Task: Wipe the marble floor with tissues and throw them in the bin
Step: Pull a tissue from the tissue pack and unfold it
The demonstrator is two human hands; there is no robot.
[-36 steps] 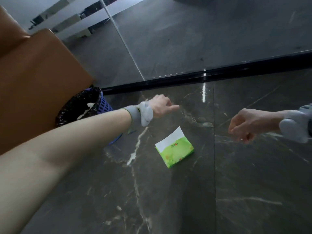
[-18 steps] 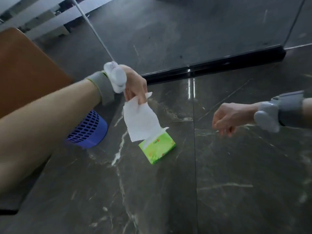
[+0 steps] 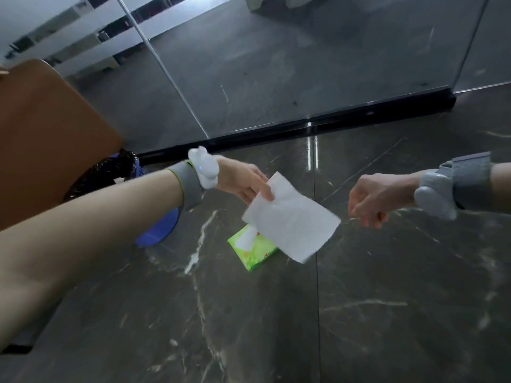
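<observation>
While our left hand (image 3: 243, 182) pinches a white paper tissue (image 3: 293, 219) by its upper edge above the dark veined marble floor (image 3: 359, 313), our right hand (image 3: 373, 199) hangs at three o'clock, fingers loosely curled, grip empty. Below the sheet, at six o'clock, lies a green plastic tissue pack (image 3: 253, 248). At nine o'clock stands a blue mesh bin (image 3: 154, 233) with a black liner.
</observation>
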